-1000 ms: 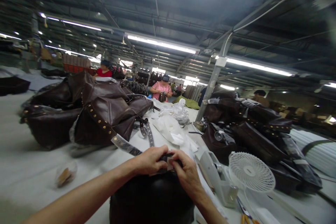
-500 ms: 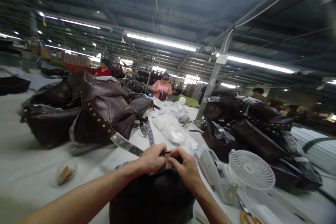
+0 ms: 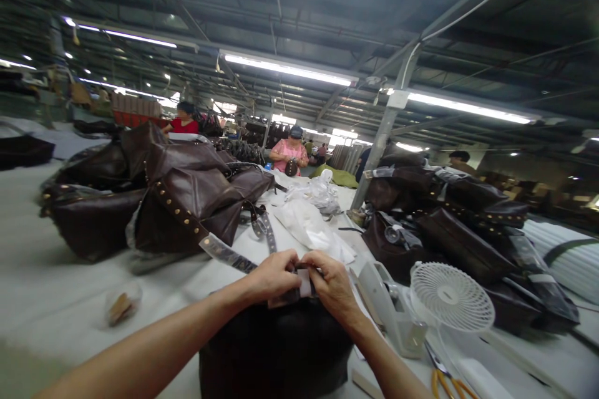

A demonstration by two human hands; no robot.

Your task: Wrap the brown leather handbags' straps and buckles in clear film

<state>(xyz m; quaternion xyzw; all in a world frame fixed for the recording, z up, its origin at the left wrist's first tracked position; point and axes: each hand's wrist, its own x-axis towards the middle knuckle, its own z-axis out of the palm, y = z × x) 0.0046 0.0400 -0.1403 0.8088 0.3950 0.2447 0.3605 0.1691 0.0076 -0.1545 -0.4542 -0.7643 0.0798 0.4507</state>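
A dark brown leather bag (image 3: 276, 349) stands on the table in front of me. Both hands meet at its top edge. My left hand (image 3: 274, 274) is closed, thumb and fingers pinching the top of the bag. Opposite it, my right hand (image 3: 331, 283) pinches the same dark upper edge, fingers bent. A small pale tag (image 3: 304, 282) shows between the two thumbs; what exactly lies under the fingertips is hidden. A studded strap in clear wrap (image 3: 227, 252) runs from beside my left hand toward the bags at left.
Piled brown studded bags (image 3: 182, 199) lie at left, with more bags (image 3: 461, 243) at right. A white fan (image 3: 452, 296) and orange-handled scissors (image 3: 447, 380) sit to my right. White plastic wrapping (image 3: 309, 221) lies ahead. A co-worker in pink (image 3: 287, 153) handles a dark item beyond.
My right hand's fingers have shifted upward on the bag's edge, and more of the pale tag shows. The view has moved slightly; both hands stay at the bag's top.
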